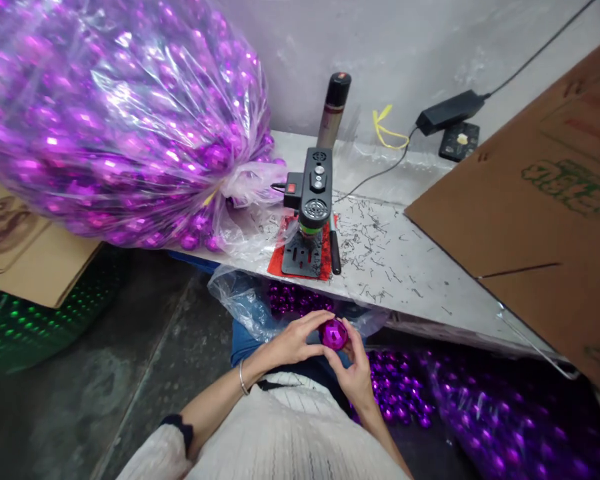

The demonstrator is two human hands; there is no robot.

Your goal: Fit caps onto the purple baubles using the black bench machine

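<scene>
A shiny purple faceted ball (334, 333) sits between both my hands, low in the middle of the view above my lap. My left hand (293, 340) curls round its left side with fingers over the top. My right hand (354, 373) pinches it from the right and below. Just beyond them an open clear plastic bag (250, 303) holds more purple balls (295, 300). A small black bench machine (313, 213) stands on a red mat (325, 263) on the grey table (405, 267), straight ahead of my hands.
A huge clear sack of purple balls (120, 120) fills the upper left. A cardboard sheet (545, 200) leans at the right. A spray can (334, 110), a power adapter (450, 110) with cable, and scattered wire bits (375, 247) lie on the table. More purple balls (480, 413) lie lower right, green ones (20, 320) at the left.
</scene>
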